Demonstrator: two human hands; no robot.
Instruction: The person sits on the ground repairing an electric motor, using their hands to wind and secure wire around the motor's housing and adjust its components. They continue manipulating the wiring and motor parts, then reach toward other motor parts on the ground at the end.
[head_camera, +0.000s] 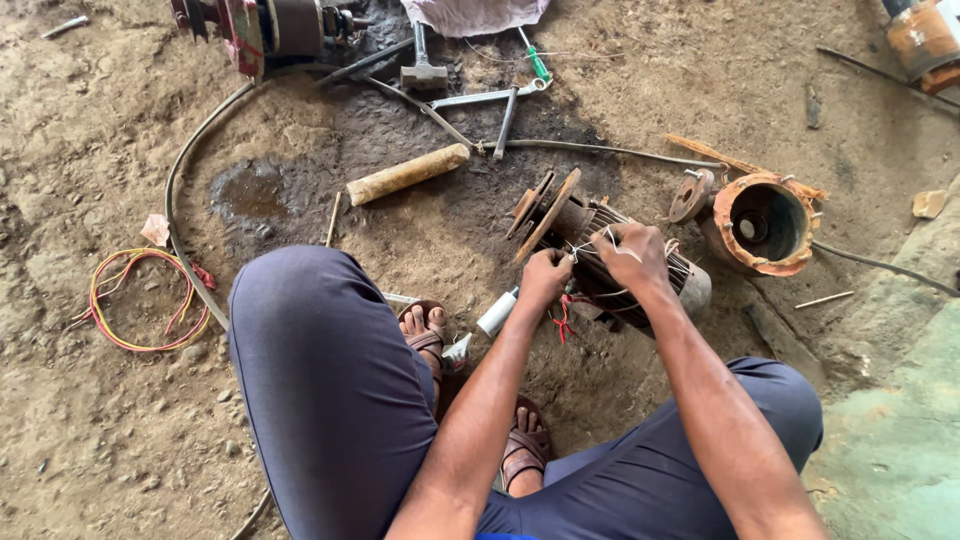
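Both hands work on the motor rotor (600, 262) lying on the dirt floor (120, 420) between the knees: the left hand (545, 278) pinches a thin white cord (583, 247) shut, the right hand (632, 255) closes over the windings, steadying them. Open ground lies leftward; a rusty housing (765, 222) crowds the right
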